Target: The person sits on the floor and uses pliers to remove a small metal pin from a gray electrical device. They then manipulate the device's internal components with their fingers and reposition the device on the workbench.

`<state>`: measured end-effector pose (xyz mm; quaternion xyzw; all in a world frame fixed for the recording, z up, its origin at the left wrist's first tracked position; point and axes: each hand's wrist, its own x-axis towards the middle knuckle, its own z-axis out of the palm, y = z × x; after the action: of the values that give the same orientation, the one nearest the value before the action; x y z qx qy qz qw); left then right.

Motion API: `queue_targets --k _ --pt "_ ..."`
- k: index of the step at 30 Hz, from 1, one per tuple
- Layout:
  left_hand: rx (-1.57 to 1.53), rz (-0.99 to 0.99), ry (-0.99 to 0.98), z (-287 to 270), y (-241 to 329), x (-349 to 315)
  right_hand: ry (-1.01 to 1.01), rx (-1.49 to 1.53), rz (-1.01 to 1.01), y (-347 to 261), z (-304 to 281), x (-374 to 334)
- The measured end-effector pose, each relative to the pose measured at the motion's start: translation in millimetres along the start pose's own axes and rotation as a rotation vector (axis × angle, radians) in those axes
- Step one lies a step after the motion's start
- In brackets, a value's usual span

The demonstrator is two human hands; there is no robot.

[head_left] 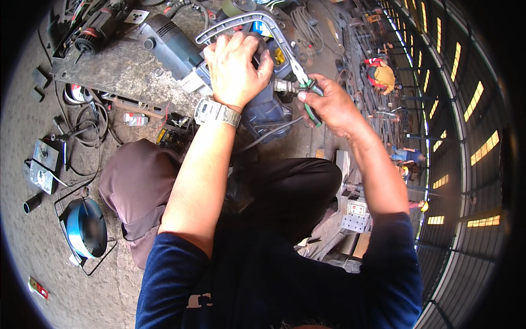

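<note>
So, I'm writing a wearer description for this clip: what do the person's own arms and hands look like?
Both arms wear short, dark navy fabric sleeves ending near the elbows, leaving the forearms uncovered. The left hand is ungloved, with a silver-coloured metal wristwatch at its wrist. The right hand is also ungloved, its wrist without a watch.

Blue round drum (87, 229) on the grey floor (104, 285); short dark pipe (32, 203) near it. Coiled cable (302, 23) farther off. To the right I see a co-worker (381, 75) in red and yellow.
</note>
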<state>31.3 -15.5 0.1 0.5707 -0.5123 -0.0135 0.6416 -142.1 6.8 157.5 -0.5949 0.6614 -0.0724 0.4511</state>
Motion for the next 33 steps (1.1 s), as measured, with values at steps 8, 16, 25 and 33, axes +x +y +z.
queue_targets --k 8,16,25,33 --pt "-0.002 0.015 0.026 7 -3 1 0.137 -0.675 -0.107 -26 -3 -6" --pt "-0.018 0.016 0.04 4 -2 -2 0.193 -0.854 -0.278 -11 -14 -4" --pt "-0.037 0.022 0.053 2 -2 -2 0.159 -1.009 -0.446 19 -50 2" --pt "-0.037 0.022 0.035 2 -2 -2 0.211 -0.922 -0.421 21 -45 -3"
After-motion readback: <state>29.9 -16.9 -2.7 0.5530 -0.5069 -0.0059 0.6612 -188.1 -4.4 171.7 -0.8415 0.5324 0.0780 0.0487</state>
